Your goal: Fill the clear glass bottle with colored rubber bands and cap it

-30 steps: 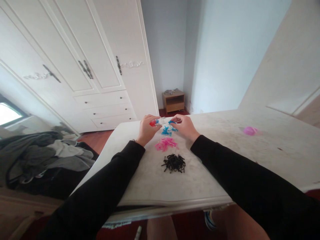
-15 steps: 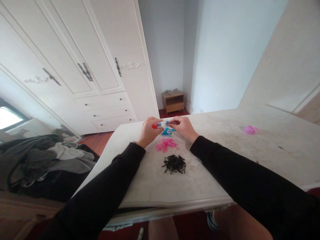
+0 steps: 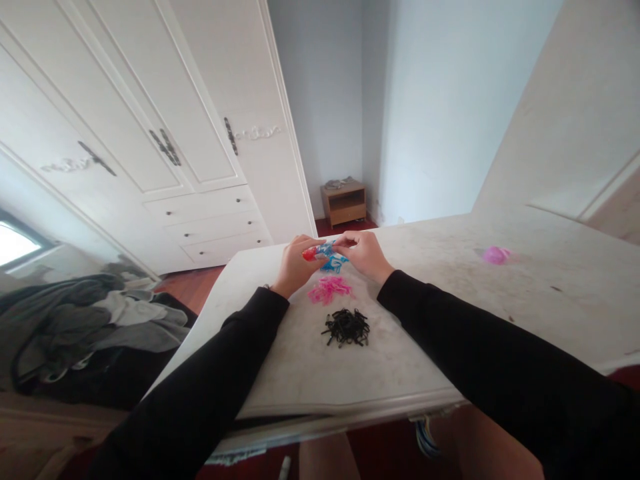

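Red-and-blue container [image 3: 309,255]: gripped in left hand [image 3: 295,265], sideways, above the table [image 3: 410,367]
Right hand [image 3: 367,255]: fingertips at the container's end; cannot tell if gripping anything
3 piles: blue bands [image 3: 332,265] by the hands, pink bands [image 3: 330,290] nearer the body, black bands [image 3: 347,327] nearest

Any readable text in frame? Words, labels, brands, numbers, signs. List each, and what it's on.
None readable.
Small container in the left hand: too small and partly covered by fingers to make out any lettering.
Pink object on the table: too blurred to tell.
Scrollwork on the wardrobe: ornament, not lettering.
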Motion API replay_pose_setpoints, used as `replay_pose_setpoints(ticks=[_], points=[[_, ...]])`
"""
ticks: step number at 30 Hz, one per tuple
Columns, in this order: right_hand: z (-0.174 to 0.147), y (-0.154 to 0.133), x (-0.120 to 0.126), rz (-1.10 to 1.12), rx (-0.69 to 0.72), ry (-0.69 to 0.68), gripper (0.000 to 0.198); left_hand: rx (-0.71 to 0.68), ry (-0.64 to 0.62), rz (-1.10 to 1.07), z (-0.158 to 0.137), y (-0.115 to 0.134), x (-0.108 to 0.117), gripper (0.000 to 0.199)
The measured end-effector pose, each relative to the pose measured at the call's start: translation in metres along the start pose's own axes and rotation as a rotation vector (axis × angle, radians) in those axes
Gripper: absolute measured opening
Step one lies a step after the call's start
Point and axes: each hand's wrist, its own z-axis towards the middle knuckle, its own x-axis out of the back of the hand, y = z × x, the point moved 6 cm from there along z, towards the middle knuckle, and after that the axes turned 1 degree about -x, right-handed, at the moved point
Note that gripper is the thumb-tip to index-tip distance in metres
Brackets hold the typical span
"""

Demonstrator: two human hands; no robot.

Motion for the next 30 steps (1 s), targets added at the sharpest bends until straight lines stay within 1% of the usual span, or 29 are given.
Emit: replay_pose_setpoints(ticks=[5, 11, 13, 18, 21, 23, 25, 28, 30], points=[[0.0, -0.008, 0.0, -0.038, 0.099, -0.004, 0.007, 0.014, 0.022, -0.006, 0.0, -0.003, 0.0, 0.033], [0.0, -0.007, -0.002, 0.109, 0.089, -0.013, 0.009, 0.016, 0.036, -0.028, 0.0, -0.004, 0.001, 0.034], [-0.001, -0.01, -0.001, 0.109, 0.106, -0.003, 0.01, 0.012, 0.043, -0.035, 0.0, -0.003, 0.001, 0.034], [-0.004, -0.025, 0.006, 0.053, 0.219, 0.068, 0.014, 0.041, 0.075, -0.019, 0.001, 0.0, 0.003, 0.031], [-0.005, -0.028, 0.012, -0.027, 0.262, 0.131, 0.019, 0.058, 0.146, -0.046, 0.003, -0.003, 0.007, 0.032], [-0.003, -0.022, 0.013, -0.108, 0.244, 0.146, 0.021, 0.13, 0.251, -0.132, 0.003, -0.013, 0.011, 0.03], [0.0, -0.009, 0.011, -0.19, 0.181, 0.117, 0.022, 0.221, 0.323, -0.243, 0.003, -0.024, 0.014, 0.028], [0.002, 0.015, 0.001, -0.289, 0.061, 0.004, 0.025, 0.291, 0.36, -0.32, 0.003, -0.034, 0.015, 0.029], [0.001, 0.025, -0.008, -0.317, 0.033, -0.104, 0.029, 0.293, 0.364, -0.315, 0.003, -0.035, 0.015, 0.03]])
